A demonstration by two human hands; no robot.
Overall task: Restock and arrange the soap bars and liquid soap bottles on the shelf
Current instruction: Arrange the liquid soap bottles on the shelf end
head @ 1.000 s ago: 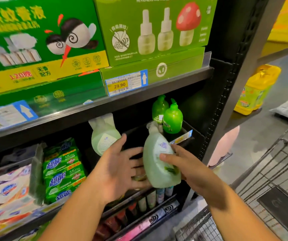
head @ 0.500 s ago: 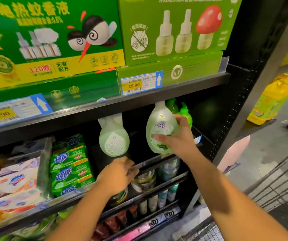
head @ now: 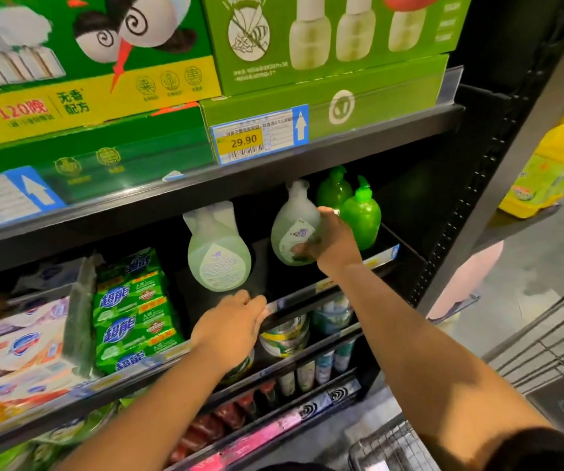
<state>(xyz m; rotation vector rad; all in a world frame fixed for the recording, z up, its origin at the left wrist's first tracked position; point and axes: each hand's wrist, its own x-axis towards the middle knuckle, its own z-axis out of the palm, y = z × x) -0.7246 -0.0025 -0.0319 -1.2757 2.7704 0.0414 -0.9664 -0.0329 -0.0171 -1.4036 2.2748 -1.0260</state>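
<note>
soap bars (head: pixel 134 311) sitting well left of the pale bottle (head: pixel 291 232) | left hand (head: pixel 229 329) curling over the shelf edge (head: pixel 296 302) below-left of that bottle | right hand (head: pixel 333 241) gripping the tilted pale bottle's right side | green pump bottles (head: pixel 360 215) standing just right of it

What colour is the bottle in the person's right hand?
The bottle is pale milky green with a white label; head view.

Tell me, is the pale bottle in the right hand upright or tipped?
Upright: the pale bottle, gripped by the right hand, has its neck up. Whether its base touches the shelf, I cannot tell.
</note>
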